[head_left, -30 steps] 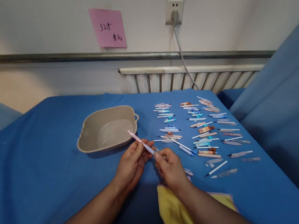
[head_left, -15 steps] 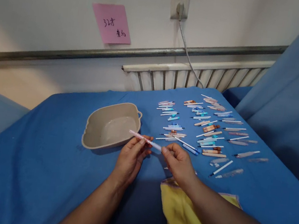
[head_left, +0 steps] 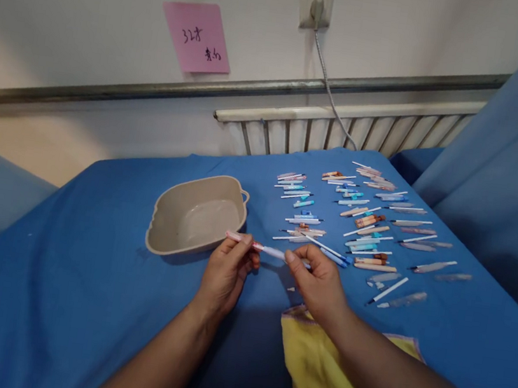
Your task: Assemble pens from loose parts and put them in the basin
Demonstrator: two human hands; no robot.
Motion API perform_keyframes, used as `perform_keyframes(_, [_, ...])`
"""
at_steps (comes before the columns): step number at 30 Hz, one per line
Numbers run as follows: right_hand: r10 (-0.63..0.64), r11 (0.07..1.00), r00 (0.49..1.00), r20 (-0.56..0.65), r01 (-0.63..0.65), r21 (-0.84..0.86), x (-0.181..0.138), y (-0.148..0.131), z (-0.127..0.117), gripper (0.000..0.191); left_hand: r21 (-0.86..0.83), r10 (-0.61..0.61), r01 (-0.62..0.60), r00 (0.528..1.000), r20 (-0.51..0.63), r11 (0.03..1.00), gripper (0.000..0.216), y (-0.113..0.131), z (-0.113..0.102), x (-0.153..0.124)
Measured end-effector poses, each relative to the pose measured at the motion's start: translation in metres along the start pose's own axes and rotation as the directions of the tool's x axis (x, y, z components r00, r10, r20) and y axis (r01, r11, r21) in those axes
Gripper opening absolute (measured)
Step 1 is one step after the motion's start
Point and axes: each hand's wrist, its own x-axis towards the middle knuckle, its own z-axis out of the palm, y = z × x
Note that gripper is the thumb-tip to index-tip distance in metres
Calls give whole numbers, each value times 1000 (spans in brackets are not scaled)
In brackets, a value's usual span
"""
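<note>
L hand & R hand pinched a slim pink-and-white plastic pen; light, in-line grip w/ ends aligned seemed best.

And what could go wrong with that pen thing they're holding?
The slim pen-like piece is pinched between the fingers of the left hand and the right hand, so it might slip and drop. The loose sticks lie close together on the blue sheet, so a bump could mix them up. The right forearm crosses above the yellow cloth and might drag it.
</note>
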Motion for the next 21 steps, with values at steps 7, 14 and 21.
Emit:
perform_keyframes(7, [13, 997, 1000, -4, -13, 78, 0, -2, -3, 38, -48, 14, -15, 1000, -14, 999, 18, -2, -1, 0])
perform_keyframes(14, [33, 988, 998, -46, -25, 151, 3, -5, -8, 37, -89, 70, -78, 994, -84, 993, 18, 1, 0, 0])
perform_keyframes(21, [82, 947, 997, -9, -75, 313, 10, 3, -12, 34, -23, 142, -145, 985, -102, 989, 18, 1, 0, -3])
